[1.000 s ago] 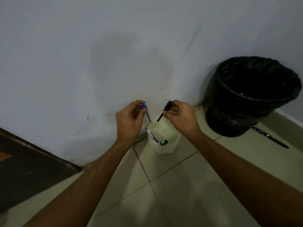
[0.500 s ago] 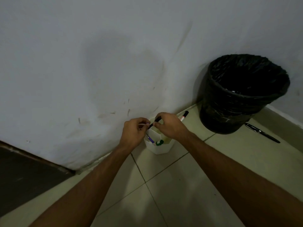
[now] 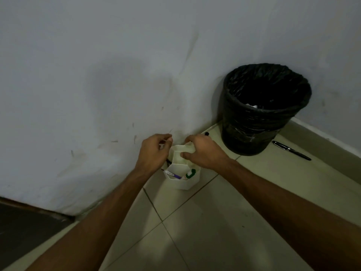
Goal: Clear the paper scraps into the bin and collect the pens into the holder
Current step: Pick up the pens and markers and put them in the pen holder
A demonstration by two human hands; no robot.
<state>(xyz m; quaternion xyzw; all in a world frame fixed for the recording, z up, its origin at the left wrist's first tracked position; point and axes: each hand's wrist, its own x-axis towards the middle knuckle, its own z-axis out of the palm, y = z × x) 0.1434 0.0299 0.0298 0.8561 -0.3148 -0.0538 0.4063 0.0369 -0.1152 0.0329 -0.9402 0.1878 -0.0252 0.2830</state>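
Head view: we see both forearms reaching up the frame to a white holder (image 3: 182,179) that stands on the tiled floor (image 3: 205,227), hard against the foot of the grey wall (image 3: 97,75). The left hand (image 3: 154,153) sits at the holder's 10 o'clock rim, thumb and fingertips curled toward each other; a dark pen end (image 3: 168,161) shows just below it, but we cannot tell whether the hand pinches it. The right hand (image 3: 203,151) covers the rim at 1 o'clock, fingers curled down over the far edge; whether it grips anything is hidden from us. In the near compartments lie a purple-marked pen (image 3: 172,175) at 8 o'clock and a green-capped marker (image 3: 190,173) at 5 o'clock. A black marker tip (image 3: 206,133) shows on the floor behind the right hand, next to the wall. The black-lined bin (image 3: 261,110) stands at 2 o'clock from the holder, near it but apart, in the wall corner, with a pale scrap (image 3: 253,106) inside. A black pen (image 3: 291,150) lies on the floor at the bin's 4 o'clock, just beside its base. Open floor spreads toward 6 o'clock between the forearms; a dark mat edge (image 3: 29,222) lies at 8 o'clock.
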